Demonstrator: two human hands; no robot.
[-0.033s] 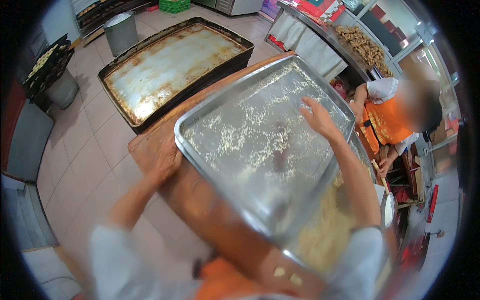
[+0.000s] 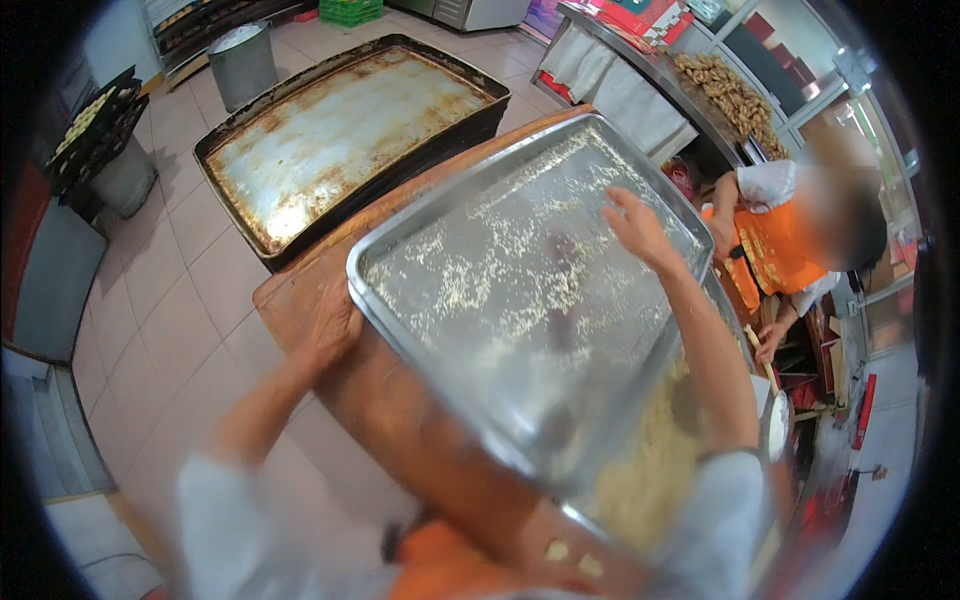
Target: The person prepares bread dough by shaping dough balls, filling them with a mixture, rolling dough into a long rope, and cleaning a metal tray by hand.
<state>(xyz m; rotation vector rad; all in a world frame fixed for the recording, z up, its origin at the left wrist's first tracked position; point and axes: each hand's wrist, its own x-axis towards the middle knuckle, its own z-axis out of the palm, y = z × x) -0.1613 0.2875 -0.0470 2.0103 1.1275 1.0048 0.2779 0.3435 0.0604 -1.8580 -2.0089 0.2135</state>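
A large shallow metal tray (image 2: 480,300) slants across the wooden table (image 2: 400,395), with pale seeds scattered over its bottom. My left hand (image 2: 336,322) grips its left corner, and the fingertips are partly hidden by the rim. Over the tray's right part is my right hand (image 2: 640,228), fingers apart and nothing in them; whether it touches the metal I cannot tell. Under the tray's near right side lies a second tray (image 2: 585,515) with a thick layer of pale seeds (image 2: 645,475), partly covered by the first tray and my right forearm.
A stack of dark-rimmed baking trays (image 2: 350,130) stands beyond the table. On the right a co-worker in an orange apron (image 2: 785,245) holds a wooden stick (image 2: 760,355). Brown twisted pastries (image 2: 730,95) lie on a far counter. A metal bucket (image 2: 243,70) stands on the floor.
Very little differs. The tray's near edge has shifted slightly, and the co-worker's upper hand has come a little lower. My hands stay in nearly the same places.
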